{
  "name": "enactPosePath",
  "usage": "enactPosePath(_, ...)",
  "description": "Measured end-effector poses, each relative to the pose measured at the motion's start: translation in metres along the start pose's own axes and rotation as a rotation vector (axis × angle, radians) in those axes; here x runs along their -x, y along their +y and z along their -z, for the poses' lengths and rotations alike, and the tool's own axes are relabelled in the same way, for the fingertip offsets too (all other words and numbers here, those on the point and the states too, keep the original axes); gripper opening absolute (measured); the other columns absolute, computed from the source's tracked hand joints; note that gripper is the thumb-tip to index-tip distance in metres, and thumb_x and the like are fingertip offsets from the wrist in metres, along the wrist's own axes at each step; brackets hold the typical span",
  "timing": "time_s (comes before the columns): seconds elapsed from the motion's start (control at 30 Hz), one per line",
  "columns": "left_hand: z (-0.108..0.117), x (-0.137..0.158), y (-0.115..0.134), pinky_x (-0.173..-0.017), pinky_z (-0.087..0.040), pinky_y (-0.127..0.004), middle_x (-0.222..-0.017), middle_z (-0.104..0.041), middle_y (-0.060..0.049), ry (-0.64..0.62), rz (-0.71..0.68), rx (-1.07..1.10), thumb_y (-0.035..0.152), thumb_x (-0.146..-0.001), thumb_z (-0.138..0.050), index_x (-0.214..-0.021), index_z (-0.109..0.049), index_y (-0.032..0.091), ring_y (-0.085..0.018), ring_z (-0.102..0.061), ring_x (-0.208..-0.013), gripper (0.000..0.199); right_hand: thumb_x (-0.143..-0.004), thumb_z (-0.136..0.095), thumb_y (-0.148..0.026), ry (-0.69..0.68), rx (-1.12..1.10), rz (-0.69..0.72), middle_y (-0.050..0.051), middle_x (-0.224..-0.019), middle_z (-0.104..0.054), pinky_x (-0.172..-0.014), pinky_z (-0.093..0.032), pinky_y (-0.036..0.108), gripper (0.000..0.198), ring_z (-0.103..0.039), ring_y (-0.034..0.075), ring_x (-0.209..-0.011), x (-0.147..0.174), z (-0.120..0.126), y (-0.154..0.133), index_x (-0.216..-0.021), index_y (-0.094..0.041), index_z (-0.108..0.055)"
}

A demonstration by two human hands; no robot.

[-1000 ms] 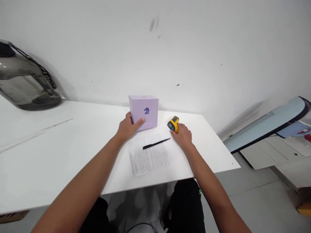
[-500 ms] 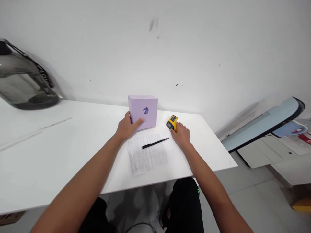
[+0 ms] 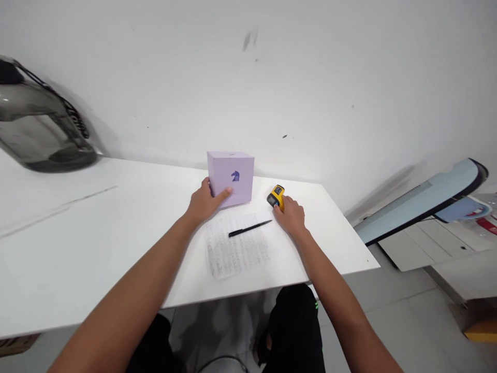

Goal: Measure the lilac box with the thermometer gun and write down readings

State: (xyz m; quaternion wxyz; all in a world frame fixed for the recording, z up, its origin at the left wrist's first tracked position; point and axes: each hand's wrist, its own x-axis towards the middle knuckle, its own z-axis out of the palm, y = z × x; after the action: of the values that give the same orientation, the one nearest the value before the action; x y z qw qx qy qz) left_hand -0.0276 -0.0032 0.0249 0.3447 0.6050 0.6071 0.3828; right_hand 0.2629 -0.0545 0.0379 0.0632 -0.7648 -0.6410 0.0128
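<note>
A lilac box [image 3: 243, 178] with a dark horse-head mark stands upright on the white table, near the wall. My left hand [image 3: 205, 202] grips its lower left corner, thumb across the front face and the other fingers behind the left side. To the right, my right hand [image 3: 291, 215] is closed around a yellow and black handheld device with a small screen, which looks like an infrared thermometer [image 3: 276, 197]; its handle is mostly hidden by the fingers. Between my forearms lies a written sheet of paper [image 3: 236, 256], with a black pen [image 3: 250, 228] resting across its upper part.
A large grey translucent water jug [image 3: 42, 129] with a black strap stands at the far left against the wall. The white table [image 3: 116, 248] ends just right of my right hand. Beyond it, a pale blue panel [image 3: 423, 199] slants above white drawers [image 3: 430, 241].
The view has shifted very slightly. Both hands keep their hold on the box and the yellow device, with no other clear movement.
</note>
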Motion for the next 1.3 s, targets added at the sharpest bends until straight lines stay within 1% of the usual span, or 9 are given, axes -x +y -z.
enactPosePath(0.13, -0.001, -0.001, -0.002, -0.124, -0.061, -0.063, -0.166, -0.074, -0.024, 0.008, 0.006, 0.007, 0.084, -0.089, -0.075, -0.165, -0.053, 0.021, -0.047, -0.074, -0.150, 0.101, -0.119, -0.049, -0.031, -0.004, 0.020, 0.003, 0.022, -0.164, -0.072, -0.109, -0.052, 0.043, 0.057, -0.069, 0.037, -0.144, 0.000, 0.002, -0.001, -0.171, -0.009, -0.059)
enactPosePath(0.43, -0.003, -0.005, -0.009, -0.124, -0.061, -0.064, -0.166, -0.074, -0.025, 0.008, -0.006, 0.019, 0.087, -0.087, -0.076, -0.164, -0.053, 0.020, -0.048, -0.075, -0.148, 0.105, -0.118, -0.047, -0.032, 0.010, -0.048, 0.031, 0.021, -0.177, -0.064, -0.117, -0.053, 0.045, 0.059, -0.065, 0.037, -0.153, -0.002, -0.005, 0.010, -0.172, -0.013, -0.061)
enactPosePath(0.6, -0.003, -0.003, -0.005, -0.123, -0.062, -0.062, -0.165, -0.075, -0.024, 0.008, 0.001, 0.027, 0.084, -0.089, -0.075, -0.162, -0.054, 0.020, -0.047, -0.075, -0.148, 0.099, -0.120, -0.044, -0.029, 0.002, -0.023, 0.063, 0.023, -0.175, -0.065, -0.115, -0.054, 0.045, 0.059, -0.068, 0.037, -0.148, 0.001, -0.004, 0.009, -0.175, -0.008, -0.055)
enactPosePath(0.73, -0.002, -0.002, -0.005, -0.119, -0.064, -0.059, -0.162, -0.076, -0.024, 0.013, 0.011, 0.013, 0.085, -0.087, -0.076, -0.160, -0.055, 0.020, -0.047, -0.077, -0.146, 0.099, -0.121, -0.044, -0.024, 0.000, 0.033, 0.075, 0.026, -0.167, -0.070, -0.112, -0.055, 0.044, 0.055, -0.071, 0.037, -0.144, 0.003, -0.003, 0.001, -0.171, -0.005, -0.058)
enactPosePath(0.87, -0.001, -0.003, -0.006, -0.119, -0.064, -0.059, -0.161, -0.077, -0.023, 0.020, 0.010, 0.004, 0.085, -0.087, -0.076, -0.160, -0.055, 0.022, -0.047, -0.078, -0.145, 0.098, -0.120, -0.045, -0.022, 0.006, 0.056, 0.065, 0.026, -0.165, -0.071, -0.114, -0.054, 0.044, 0.054, -0.072, 0.037, -0.142, 0.002, -0.003, -0.004, -0.169, -0.005, -0.060)
enactPosePath(1.0, 0.000, -0.004, -0.005, -0.123, -0.062, -0.060, -0.163, -0.076, -0.023, 0.008, 0.015, -0.006, 0.083, -0.088, -0.074, -0.163, -0.053, 0.021, -0.046, -0.077, -0.147, 0.100, -0.121, -0.048, -0.030, -0.004, -0.053, 0.060, 0.024, -0.176, -0.064, -0.121, -0.052, 0.043, 0.056, -0.066, 0.035, -0.154, 0.003, -0.001, 0.005, -0.173, -0.011, -0.059)
enactPosePath(1.1, 0.000, -0.005, -0.005, -0.125, -0.060, -0.062, -0.164, -0.075, -0.025, -0.004, 0.012, -0.020, 0.083, -0.089, -0.072, -0.166, -0.051, 0.018, -0.047, -0.076, -0.148, 0.102, -0.117, -0.061, -0.044, -0.043, -0.078, 0.009, 0.024, -0.185, -0.054, -0.132, -0.043, 0.050, 0.069, -0.054, 0.038, -0.167, 0.004, 0.002, 0.014, -0.179, -0.015, -0.053)
enactPosePath(1.2, 0.000, -0.006, -0.007, -0.126, -0.059, -0.063, -0.164, -0.075, -0.025, -0.006, 0.002, -0.023, 0.084, -0.089, -0.071, -0.164, -0.052, 0.018, -0.048, -0.075, -0.148, 0.102, -0.113, -0.066, -0.050, -0.096, -0.055, -0.070, 0.024, -0.176, -0.063, -0.135, -0.035, 0.060, 0.076, -0.058, 0.042, -0.161, 0.005, 0.005, 0.018, -0.180, -0.017, -0.051)
enactPosePath(1.3, 0.000, -0.007, -0.010, -0.126, -0.059, -0.062, -0.165, -0.075, -0.024, -0.007, -0.017, -0.015, 0.086, -0.090, -0.069, -0.164, -0.053, 0.020, -0.048, -0.075, -0.149, 0.100, -0.112, -0.064, -0.050, -0.123, -0.136, -0.087, 0.024, -0.160, -0.074, -0.127, -0.042, 0.056, 0.068, -0.067, 0.040, -0.150, 0.007, 0.008, 0.019, -0.171, -0.016, -0.060)
